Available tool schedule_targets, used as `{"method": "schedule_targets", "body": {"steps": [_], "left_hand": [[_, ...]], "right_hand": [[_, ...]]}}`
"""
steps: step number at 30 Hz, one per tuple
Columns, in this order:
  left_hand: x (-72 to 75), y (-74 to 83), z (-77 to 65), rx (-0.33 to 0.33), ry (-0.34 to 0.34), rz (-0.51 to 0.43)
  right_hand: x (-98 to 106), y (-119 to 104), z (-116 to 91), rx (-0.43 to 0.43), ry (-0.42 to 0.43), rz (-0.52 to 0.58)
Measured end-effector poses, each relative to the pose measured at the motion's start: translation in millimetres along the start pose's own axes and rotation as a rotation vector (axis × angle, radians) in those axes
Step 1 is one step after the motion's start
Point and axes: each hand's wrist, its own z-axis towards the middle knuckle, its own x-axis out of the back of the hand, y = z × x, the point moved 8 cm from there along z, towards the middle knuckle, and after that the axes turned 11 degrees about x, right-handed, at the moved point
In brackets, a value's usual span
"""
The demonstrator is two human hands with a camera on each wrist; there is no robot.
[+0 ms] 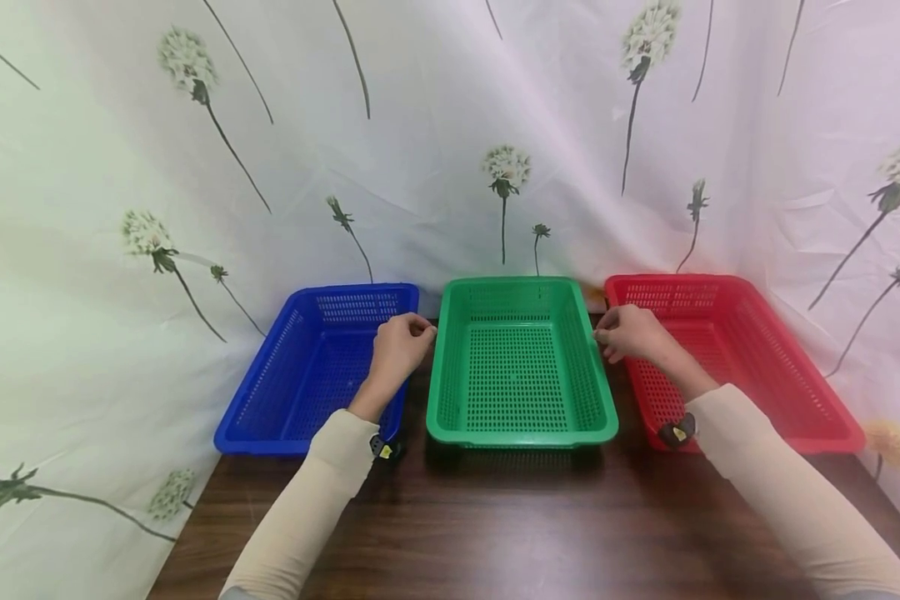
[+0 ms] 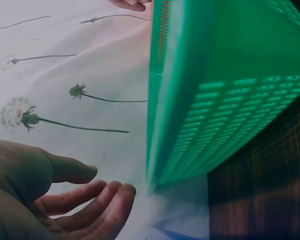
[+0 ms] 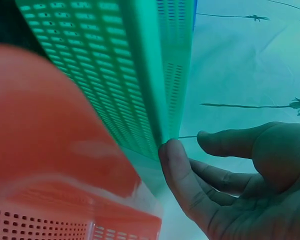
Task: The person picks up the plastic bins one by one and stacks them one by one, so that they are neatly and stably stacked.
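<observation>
Green basket (image 1: pixel 516 375) between both hands' fingers (image 3: pixel 178 162)

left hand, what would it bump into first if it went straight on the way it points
The left hand would probably meet the left rim of the green basket first; that rim lies just ahead in the head view, though any gap is hard to judge.

On the shiny brown table (image 1: pixel 480 521), a blue basket (image 1: pixel 326 375), a green basket (image 1: pixel 513 375) and a red basket (image 1: pixel 765 358) sit side by side, with the green one in the middle.
</observation>
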Motion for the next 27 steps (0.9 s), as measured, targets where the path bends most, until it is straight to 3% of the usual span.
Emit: {"method": "schedule_targets", "body": {"steps": [11,18,27], "left_hand": [[-17.9,-13.1,-0.3,0.035,-0.080,0.086],[-30.9,-17.6,-3.1,0.119,-0.188,0.026],[-33.8,-20.3,-2.3,0.149,-0.212,0.013]], "right_hand": [[-16,4,1,-0.061,-0.076,-0.015],[-22,8,5,-0.084,-0.125,-0.001],[-24,11,9,-0.094,-0.152,-0.003]]}}
